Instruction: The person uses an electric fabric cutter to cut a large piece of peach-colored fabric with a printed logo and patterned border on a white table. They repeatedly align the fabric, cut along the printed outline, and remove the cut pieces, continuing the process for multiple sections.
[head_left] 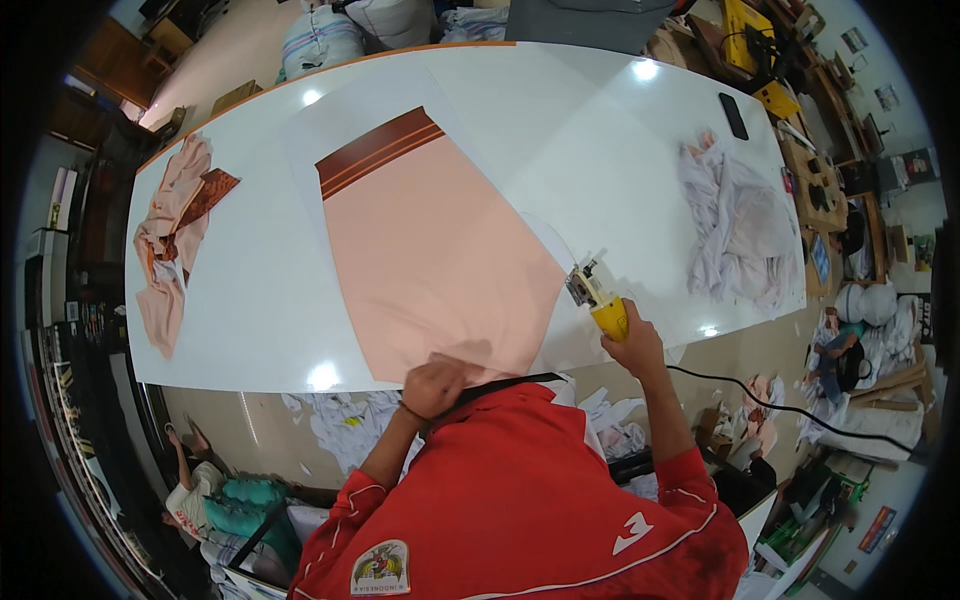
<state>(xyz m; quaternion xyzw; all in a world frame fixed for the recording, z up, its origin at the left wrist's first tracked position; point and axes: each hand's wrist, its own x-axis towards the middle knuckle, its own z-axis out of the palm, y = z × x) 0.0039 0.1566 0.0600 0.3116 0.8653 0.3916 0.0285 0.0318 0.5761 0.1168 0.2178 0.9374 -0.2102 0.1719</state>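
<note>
Left hand [437, 388]: fingers curled together at the near edge of the peach cloth [440, 250]; cannot tell whether fabric is pinched between them. Folds gather just beyond the knuckles. Dark band on the wrist.

Right hand [637, 340]: closed around the yellow body of a cutter [605, 308]. Metal head points away from this hand, to its upper left, close beside the cloth's right corner; contact cannot be told. A dark marking on the body, too small to read. Black cord [800, 408] trails off to the right of this hand.

Cloth: laid out on a white table [250, 310], mostly beyond the left hand and to the left of the right hand. Far end carries a red-brown border [382, 150] with orange lines.

Well left of the left hand: crumpled peach-and-brown fabric [172, 245]. Beyond and right of the right hand: a heap of thin white fabric [738, 230]; farther off, a black phone [734, 116].

Writing: red shirt [520, 490], below both hands, bears a pale badge [380, 568] with coloured emblem and lettering, plus a white angular logo [631, 534] below the right hand.
</note>
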